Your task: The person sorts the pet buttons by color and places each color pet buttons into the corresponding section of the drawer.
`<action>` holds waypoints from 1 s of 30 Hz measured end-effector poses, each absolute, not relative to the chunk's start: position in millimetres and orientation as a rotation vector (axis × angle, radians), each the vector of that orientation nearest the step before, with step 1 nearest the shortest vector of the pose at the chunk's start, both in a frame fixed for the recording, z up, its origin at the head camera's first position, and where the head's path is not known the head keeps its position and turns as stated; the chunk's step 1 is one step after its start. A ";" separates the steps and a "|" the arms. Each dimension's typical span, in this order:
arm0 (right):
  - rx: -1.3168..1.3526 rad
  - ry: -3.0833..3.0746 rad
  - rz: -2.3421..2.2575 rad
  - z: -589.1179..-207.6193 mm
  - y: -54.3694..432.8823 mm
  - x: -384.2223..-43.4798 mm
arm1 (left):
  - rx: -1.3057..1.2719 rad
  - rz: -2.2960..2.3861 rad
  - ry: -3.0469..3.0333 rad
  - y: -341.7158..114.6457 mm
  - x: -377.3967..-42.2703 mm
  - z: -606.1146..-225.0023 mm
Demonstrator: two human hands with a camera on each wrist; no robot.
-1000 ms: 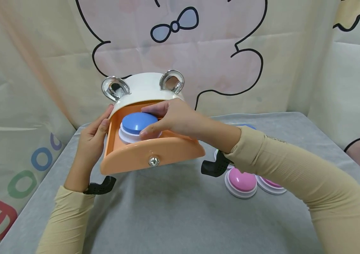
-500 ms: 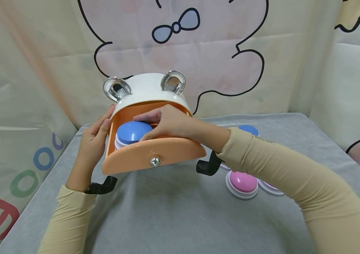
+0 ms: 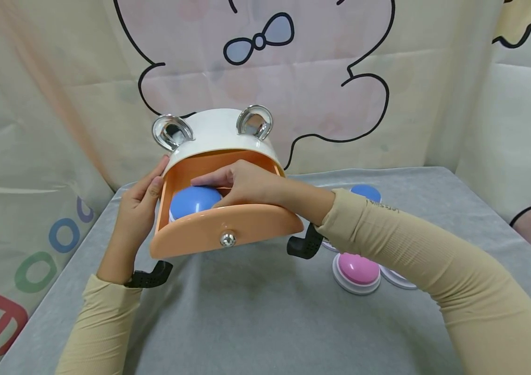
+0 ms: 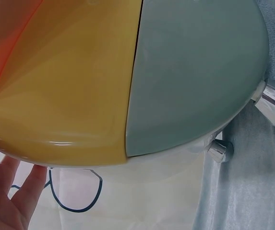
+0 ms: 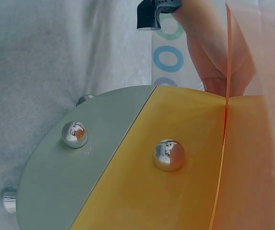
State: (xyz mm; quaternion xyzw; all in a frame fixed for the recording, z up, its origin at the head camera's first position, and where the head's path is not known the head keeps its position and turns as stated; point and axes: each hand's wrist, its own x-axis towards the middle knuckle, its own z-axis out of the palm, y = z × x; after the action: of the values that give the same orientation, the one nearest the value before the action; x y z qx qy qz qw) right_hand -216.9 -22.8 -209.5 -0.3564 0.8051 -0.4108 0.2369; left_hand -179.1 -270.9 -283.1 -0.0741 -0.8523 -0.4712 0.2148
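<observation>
A small round-topped drawer cabinet has a white shell (image 3: 214, 127) with two silver rings like ears. Its top orange drawer (image 3: 265, 224) is pulled out, showing a silver knob. Inside, at the drawer's left, lies a blue dome push button (image 3: 191, 202) with a white base; the drawer front hides its lower part. My right hand (image 3: 253, 185) reaches in from the right and holds the button between fingers and thumb. My left hand (image 3: 133, 216) grips the cabinet's left side, thumb toward the front. The wrist views show yellow (image 5: 137, 191) and green drawers (image 5: 70, 167), both closed.
To the right on the grey cloth (image 3: 256, 323) stand a pink push button (image 3: 358, 268) and another blue one (image 3: 366, 192). More white bases show partly behind my right sleeve (image 3: 411, 245). A printed curtain (image 3: 321, 104) hangs behind the table.
My right hand has moved the blue push button down and leftward, deeper into the orange drawer. My left hand keeps its hold on the cabinet.
</observation>
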 end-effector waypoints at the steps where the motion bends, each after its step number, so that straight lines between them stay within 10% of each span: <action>1: -0.981 2.206 -1.124 -209.4 -23.1 -216.6 | -0.208 -1.305 -2.359 -271.1 -179.2 -283.2; 30: -0.870 2.184 -1.534 -199.8 80.5 -226.2 | -0.233 -1.297 -2.351 -271.0 -179.1 -284.4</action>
State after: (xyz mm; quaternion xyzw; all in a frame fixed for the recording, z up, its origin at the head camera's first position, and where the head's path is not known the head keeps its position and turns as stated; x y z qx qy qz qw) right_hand -226.2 80.5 -199.8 -0.3057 0.7673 -0.5387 0.1664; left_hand -179.1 -271.0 -284.4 -0.0843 -0.8507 -0.4694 0.2212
